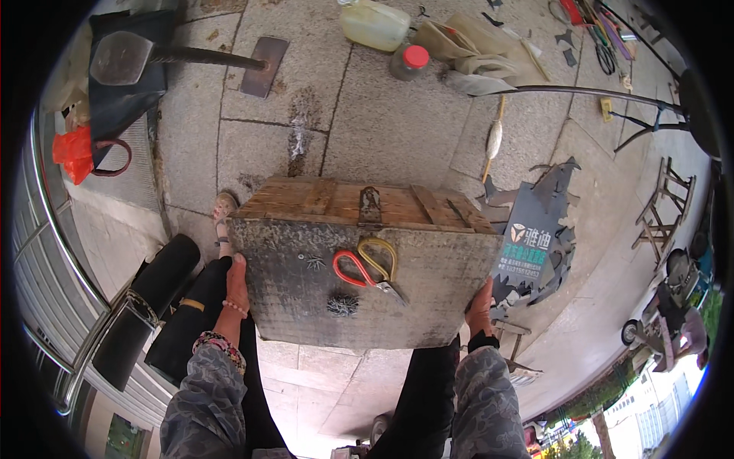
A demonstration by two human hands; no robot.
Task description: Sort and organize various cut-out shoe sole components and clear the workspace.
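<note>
A weathered wooden box is held between my two hands, its worn grey top facing up and a metal hasp on its far plank side. My left hand is closed against the left edge, and my right hand grips the right edge; their fingertips are partly hidden by the box. On top lies a pair of scissors with one red and one yellow handle loop, blades toward the lower right. Beside the scissors are a larger pile of small nails and a smaller nail pile.
Beyond the box, a metal stake with a flat base lies on paving, near a red-lidded jar and a yellowish jug. Cut dark sheet pieces lie right. Black rolls and a metal railing stand left.
</note>
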